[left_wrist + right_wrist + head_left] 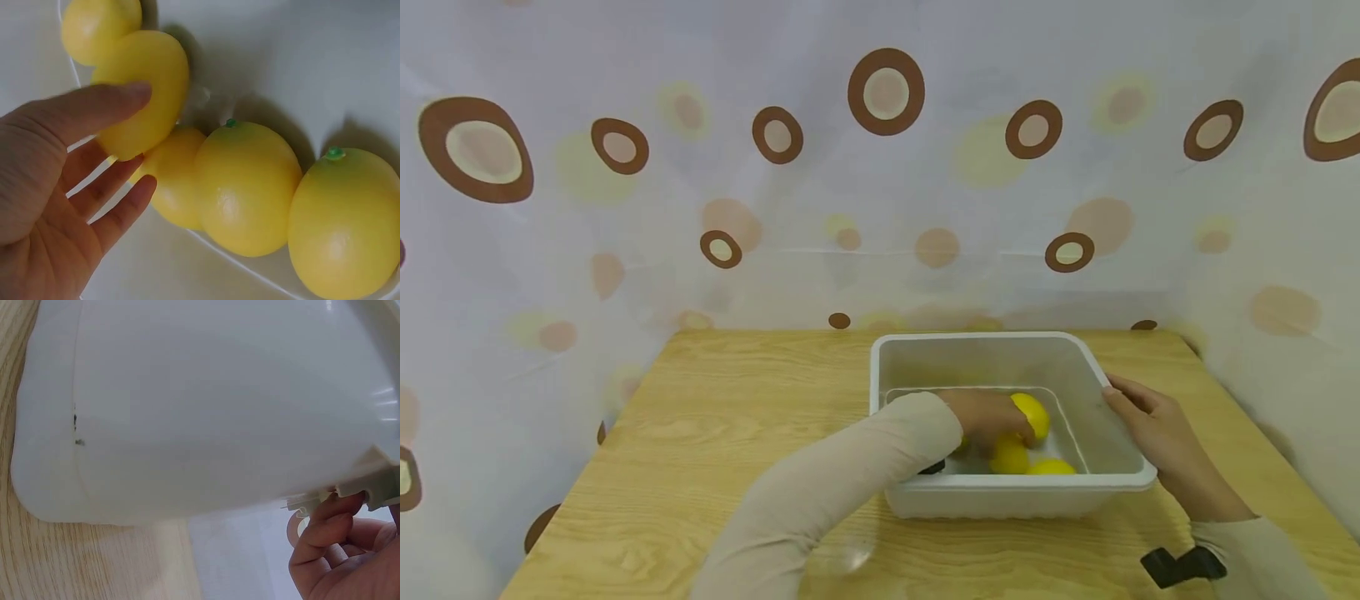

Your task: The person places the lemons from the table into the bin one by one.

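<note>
A white plastic tub (1021, 482) stands on the wooden table with several yellow lemons (1052, 467) in it. My left hand (988, 412) reaches down inside the tub. In the left wrist view, its thumb lies over one lemon (165, 69) and its fingers come round the underside, so the fruit is pinched. More lemons (247, 194) with green stem tips lie beside it along the tub's floor. On the tub's right side, my right hand (1168, 433) grips the rim, thumb on top; the right wrist view shows its fingers (325, 534) curled under the lip.
The wooden table (760, 392) spreads out to the left of the tub. A pale sheet (820, 192) printed with brown rings hangs behind the table and along its sides. Black straps (1183, 567) are on the sleeves at the wrists.
</note>
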A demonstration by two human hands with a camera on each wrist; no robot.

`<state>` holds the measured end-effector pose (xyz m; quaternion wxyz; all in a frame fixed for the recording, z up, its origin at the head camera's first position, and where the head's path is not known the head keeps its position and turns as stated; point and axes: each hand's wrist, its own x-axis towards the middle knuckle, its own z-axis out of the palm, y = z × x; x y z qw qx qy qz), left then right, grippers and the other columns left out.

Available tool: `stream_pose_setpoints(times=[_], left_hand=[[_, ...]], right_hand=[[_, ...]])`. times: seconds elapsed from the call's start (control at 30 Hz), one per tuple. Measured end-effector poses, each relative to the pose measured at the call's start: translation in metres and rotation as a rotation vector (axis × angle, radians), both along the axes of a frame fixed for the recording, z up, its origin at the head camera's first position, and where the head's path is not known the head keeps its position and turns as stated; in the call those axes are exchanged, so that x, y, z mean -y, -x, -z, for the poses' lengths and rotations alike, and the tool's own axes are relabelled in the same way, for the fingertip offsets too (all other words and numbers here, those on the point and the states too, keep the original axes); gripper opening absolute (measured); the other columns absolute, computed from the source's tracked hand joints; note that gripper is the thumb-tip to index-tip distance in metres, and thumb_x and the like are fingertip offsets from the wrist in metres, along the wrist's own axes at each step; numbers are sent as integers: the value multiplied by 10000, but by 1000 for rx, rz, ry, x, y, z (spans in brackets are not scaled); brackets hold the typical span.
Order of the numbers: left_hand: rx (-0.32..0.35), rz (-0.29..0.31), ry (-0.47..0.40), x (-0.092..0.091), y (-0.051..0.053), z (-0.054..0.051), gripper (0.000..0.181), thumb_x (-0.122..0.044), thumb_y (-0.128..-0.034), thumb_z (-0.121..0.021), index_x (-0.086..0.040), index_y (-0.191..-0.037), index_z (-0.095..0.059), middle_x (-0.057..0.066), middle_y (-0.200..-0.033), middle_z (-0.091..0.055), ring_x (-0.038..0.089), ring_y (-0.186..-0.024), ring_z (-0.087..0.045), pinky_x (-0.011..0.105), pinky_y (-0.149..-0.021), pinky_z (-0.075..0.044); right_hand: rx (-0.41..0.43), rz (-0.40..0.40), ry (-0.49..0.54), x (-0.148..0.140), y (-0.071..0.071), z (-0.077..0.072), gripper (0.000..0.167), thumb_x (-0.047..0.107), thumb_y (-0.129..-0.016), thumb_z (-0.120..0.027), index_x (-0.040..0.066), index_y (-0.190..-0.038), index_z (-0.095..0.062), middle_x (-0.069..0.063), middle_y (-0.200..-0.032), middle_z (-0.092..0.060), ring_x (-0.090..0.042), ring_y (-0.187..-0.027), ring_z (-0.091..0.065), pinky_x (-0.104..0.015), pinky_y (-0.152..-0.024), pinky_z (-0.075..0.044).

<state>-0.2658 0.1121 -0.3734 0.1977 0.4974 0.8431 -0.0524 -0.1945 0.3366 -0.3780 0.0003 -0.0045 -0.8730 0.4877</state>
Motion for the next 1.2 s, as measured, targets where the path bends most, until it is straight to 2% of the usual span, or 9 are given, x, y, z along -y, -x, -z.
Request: stream_pose_setpoints(times=[0.13, 0.2, 0.5, 0.7, 0.8, 0.9, 0.93, 1.07, 1.2], left_hand=[[1, 6, 14, -2, 2, 2, 504, -101, -877, -693, -343, -1304, -583, -172, -1209, -567, 42, -997, -483, 156, -947, -374], [2, 6, 22, -3, 2, 1, 517, -100, -861, -714, -329, -1307, -586, -168, -1237, -571, 34, -1030, -498, 153, -952, -380], [2, -31, 87, -7, -3, -4, 602, -140, -821, -763, -349, -1341, -543, -165, -1300, -543, 5, -1089, -492, 148, -931, -387], [6, -97, 114, -6, -2, -3, 600, -214, -835, -754, -390, -1358, -519, -184, -1319, -522, -5, -1083, -473, 165, -924, -390], [-12, -128, 129, -3, -3, -3, 560, -284, -850, -737, -393, -1354, -519, -191, -1312, -524, -3, -1136, -473, 194, -960, -388], [-13, -178, 145, 3, -5, -6, 527, -351, -864, -710, -404, -1352, -517, -192, -1322, -521, 10, -1191, -465, 236, -1004, -379], [-7, -195, 144, 5, -6, -9, 521, -364, -867, -703, -403, -1352, -517, -189, -1332, -516, 15, -1207, -459, 249, -1011, -377], [18, -222, 127, 8, -8, -27, 513, -404, -891, -658, -388, -1378, -495, -172, -1403, -471, 41, -1279, -425, 268, -1052, -350], [28, -194, 87, 13, -9, -49, 525, -432, -917, -610, -356, -1413, -455, -152, -1439, -442, 54, -1300, -418, 264, -1066, -341]], right_hand=[[-3, -2, 15, -2, 2, 1, 645, 401, -1010, -428, -51, -1456, -316, 90, -1135, -569, 23, -819, -591, -268, -667, -548], [-3, 0, 21, -3, 2, 1, 648, 399, -1008, -433, -58, -1452, -319, 157, -1082, -557, 20, -814, -593, -269, -662, -548], [-4, 2, 43, -6, -1, 4, 672, 416, -1001, -445, -67, -1449, -310, 303, -962, -515, -7, -795, -614, -296, -648, -559], [-13, -20, 28, -4, 5, 4, 667, 414, -1006, -432, -64, -1453, -306, 229, -1021, -532, -9, -804, -611, -297, -650, -557], [-16, -28, 25, 0, 6, 4, 650, 405, -1010, -427, -60, -1451, -319, 35, -1136, -601, -20, -818, -606, -294, -659, -554], [-12, -31, 20, 6, 7, 4, 636, 397, -1016, -414, -61, -1448, -326, -216, -1287, -541, -3, -833, -590, -280, -671, -548], [-12, -31, 21, 7, 6, 4, 634, 397, -1018, -409, -61, -1449, -326, -285, -1330, -485, 0, -834, -588, -278, -672, -547], [-19, -16, 12, 6, 4, 2, 630, 395, -1022, -396, -61, -1450, -324, -330, -1375, -423, 33, -839, -571, -264, -676, -543], [-14, 2, 17, 0, 0, 2, 632, 400, -1022, -392, -54, -1455, -317, -321, -1376, -423, 25, -840, -572, -273, -672, -544]])
